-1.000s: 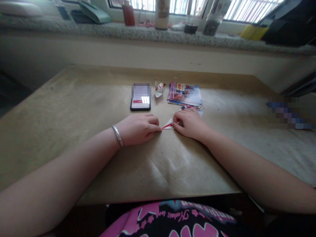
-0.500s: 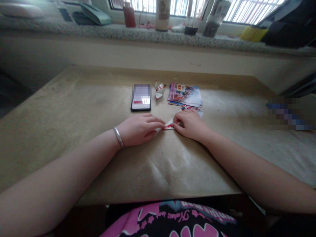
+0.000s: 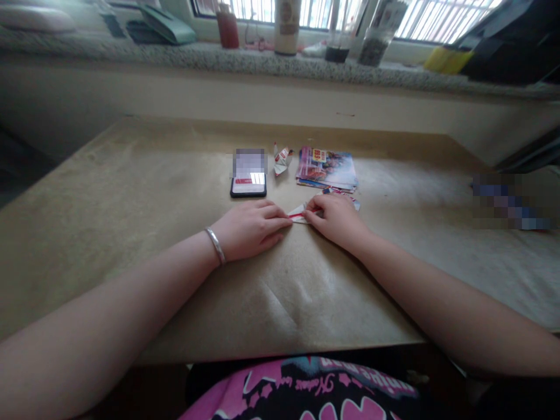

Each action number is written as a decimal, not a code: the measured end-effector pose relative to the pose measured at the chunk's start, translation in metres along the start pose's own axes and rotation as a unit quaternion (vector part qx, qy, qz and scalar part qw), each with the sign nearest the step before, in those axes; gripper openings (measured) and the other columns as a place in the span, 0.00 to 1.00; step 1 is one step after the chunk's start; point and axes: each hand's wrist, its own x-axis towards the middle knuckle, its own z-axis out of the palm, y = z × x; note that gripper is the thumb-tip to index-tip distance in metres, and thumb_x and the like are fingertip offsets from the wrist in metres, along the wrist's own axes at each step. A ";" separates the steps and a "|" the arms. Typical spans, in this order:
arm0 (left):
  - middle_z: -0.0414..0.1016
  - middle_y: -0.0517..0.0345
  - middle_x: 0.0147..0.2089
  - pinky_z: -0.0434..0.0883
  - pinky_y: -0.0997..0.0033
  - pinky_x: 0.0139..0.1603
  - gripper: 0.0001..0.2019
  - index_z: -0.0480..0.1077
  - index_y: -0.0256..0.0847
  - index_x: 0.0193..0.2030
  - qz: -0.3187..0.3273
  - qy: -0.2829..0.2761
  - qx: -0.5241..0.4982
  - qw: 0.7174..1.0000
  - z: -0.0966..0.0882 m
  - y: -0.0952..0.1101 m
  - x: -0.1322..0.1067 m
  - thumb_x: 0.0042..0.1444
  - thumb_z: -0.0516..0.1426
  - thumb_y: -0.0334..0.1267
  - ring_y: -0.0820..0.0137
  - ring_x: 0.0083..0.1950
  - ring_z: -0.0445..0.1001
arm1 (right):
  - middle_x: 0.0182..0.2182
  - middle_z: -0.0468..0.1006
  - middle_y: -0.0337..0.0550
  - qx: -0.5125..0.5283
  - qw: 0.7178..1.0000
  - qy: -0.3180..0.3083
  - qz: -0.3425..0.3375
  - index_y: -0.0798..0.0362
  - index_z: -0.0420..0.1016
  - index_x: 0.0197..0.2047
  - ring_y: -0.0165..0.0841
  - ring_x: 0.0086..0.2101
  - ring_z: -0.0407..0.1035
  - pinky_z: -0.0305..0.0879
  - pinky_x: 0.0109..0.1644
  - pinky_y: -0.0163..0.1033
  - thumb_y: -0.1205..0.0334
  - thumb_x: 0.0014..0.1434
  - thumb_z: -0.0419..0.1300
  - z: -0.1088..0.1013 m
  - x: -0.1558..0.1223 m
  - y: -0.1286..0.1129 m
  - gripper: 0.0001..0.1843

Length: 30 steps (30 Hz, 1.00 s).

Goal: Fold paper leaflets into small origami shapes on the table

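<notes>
A small folded paper (image 3: 297,215), white with a red stripe, lies on the table between my hands. My left hand (image 3: 257,229) rests on the table from the left, its fingers stretched out and the fingertips touching the paper's pointed left end. Over the paper's right part, my right hand (image 3: 335,217) is closed, with thumb and curled fingers pressed on it. That part of the paper is hidden under the hand. Beyond my hands stands a folded paper crane (image 3: 282,160), white and red.
A phone (image 3: 249,175) with a lit screen lies behind my left hand. Behind my right hand is a stack of printed paper sheets (image 3: 328,167). Bottles and a yellow item (image 3: 448,59) stand on the stone windowsill (image 3: 245,60) at the back.
The folded paper sits slightly farther from me, and its red stripe shows more. My left hand has flattened a little; my right hand has shifted slightly to the left.
</notes>
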 end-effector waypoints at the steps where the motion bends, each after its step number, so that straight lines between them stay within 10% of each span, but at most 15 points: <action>1: 0.74 0.50 0.50 0.70 0.64 0.49 0.17 0.69 0.40 0.56 -0.002 0.001 0.005 1.000 0.000 0.001 0.000 0.63 0.51 0.39 0.64 0.48 0.70 | 0.31 0.80 0.45 -0.001 1.000 0.001 0.002 0.51 0.75 0.30 0.40 0.36 0.70 0.55 0.41 0.43 0.55 0.58 0.56 -0.001 0.000 0.001 0.11; 22: 0.74 0.49 0.45 0.71 0.63 0.47 0.17 0.70 0.37 0.54 -0.026 0.012 0.046 0.999 0.002 0.012 0.004 0.62 0.49 0.37 0.63 0.46 0.70 | 0.30 0.78 0.43 0.012 1.000 -0.019 0.007 0.52 0.74 0.31 0.37 0.33 0.68 0.58 0.38 0.40 0.57 0.55 0.59 -0.003 0.002 0.013 0.08; 30: 0.73 0.50 0.42 0.70 0.64 0.44 0.17 0.70 0.38 0.55 -0.023 0.015 0.056 0.998 0.003 0.011 0.002 0.62 0.49 0.37 0.64 0.44 0.69 | 0.44 0.77 0.46 -0.088 0.985 0.060 -0.134 0.49 0.76 0.40 0.42 0.48 0.62 0.52 0.53 0.47 0.56 0.62 0.55 -0.008 -0.007 0.009 0.11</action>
